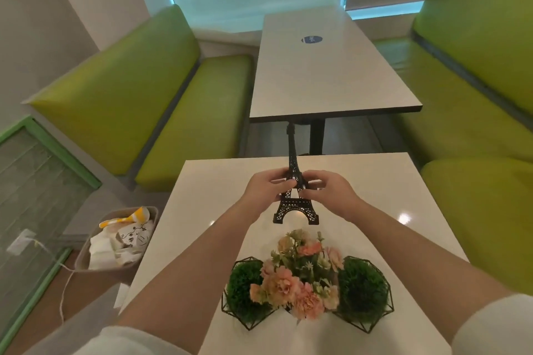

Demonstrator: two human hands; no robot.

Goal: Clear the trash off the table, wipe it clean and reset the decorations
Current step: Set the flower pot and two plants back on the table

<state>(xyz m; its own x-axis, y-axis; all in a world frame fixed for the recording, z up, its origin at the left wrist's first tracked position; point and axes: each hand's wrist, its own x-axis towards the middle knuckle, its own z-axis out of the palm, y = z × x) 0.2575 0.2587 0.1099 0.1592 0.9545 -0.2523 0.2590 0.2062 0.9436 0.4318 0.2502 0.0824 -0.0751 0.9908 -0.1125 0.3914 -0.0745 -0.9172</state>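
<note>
Both hands meet around a dark Eiffel Tower model (294,196) standing upright on the white table (375,210) — the left hand (266,189) and right hand (324,190) each pinch its middle section from their own side. Nearer the person, pink flowers (300,274) sit between two wire-framed green plants (364,292). A trash bin (115,242) stands beside the table — left of it, holding crumpled paper.

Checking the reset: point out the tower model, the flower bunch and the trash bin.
tower model (293,210), head view, on its arched base.
flower bunch (291,282), head view, on a pink bloom at its middle.
trash bin (83,256), head view, on its left wall.
</note>
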